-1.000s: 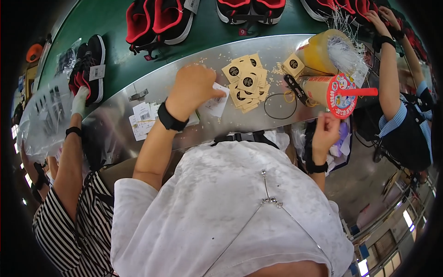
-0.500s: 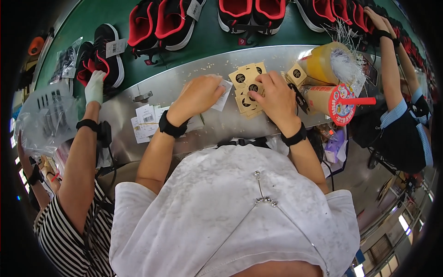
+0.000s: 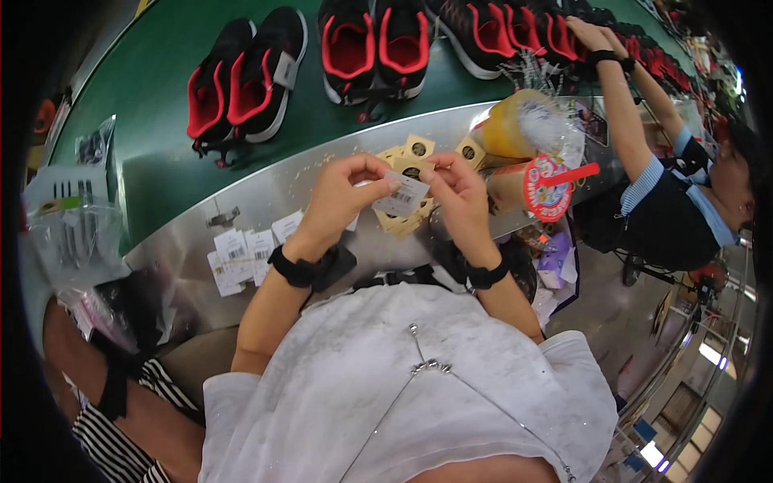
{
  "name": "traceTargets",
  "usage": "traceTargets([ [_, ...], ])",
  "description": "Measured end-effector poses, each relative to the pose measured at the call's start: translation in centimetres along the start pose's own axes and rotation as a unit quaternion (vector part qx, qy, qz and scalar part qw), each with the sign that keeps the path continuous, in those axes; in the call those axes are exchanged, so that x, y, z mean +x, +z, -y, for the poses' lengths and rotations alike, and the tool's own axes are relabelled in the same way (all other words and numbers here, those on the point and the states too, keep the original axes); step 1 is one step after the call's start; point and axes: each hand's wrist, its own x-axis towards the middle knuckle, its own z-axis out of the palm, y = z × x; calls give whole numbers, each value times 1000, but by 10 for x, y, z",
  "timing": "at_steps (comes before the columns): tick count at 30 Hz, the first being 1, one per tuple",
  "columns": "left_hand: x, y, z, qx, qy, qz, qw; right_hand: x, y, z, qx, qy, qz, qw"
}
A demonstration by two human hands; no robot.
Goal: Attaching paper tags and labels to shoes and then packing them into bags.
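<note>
A white tag (image 3: 401,197) is held above the metal counter (image 3: 189,283), pinched between the closed fingers of the left hand (image 3: 328,201). The right hand's (image 3: 465,200) fingers nearly meet at its other edge; their hold is unclear. Tan cards (image 3: 393,224) lie beneath; loose white labels (image 3: 235,251), apparently unfinished, lie leftward. One shoe (image 3: 264,84) beyond already bears a tag.

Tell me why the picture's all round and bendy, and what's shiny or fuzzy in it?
Head view: the wide fisheye lens bends the edge of the metal counter and leaves black corners; head view: pale sheen on that counter, fuzzy print on the white tag.
</note>
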Motion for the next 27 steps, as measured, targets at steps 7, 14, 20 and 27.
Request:
traceTargets([
  [7, 11, 23, -9, -110, 24, -47, 993, -20, -18, 39, -104, -80, 37, 991],
  [14, 50, 45, -68, -76, 141, -4, 987, -16, -112, 213, -403, -312, 316, 800],
  [20, 118, 76, -69, 19, 204, 99, 974, 83, -150, 179, -547, -152, 10, 823],
  [27, 166, 99, -49, 7, 184, 171, 968, 94, -141, 170, -536, -108, -20, 837],
])
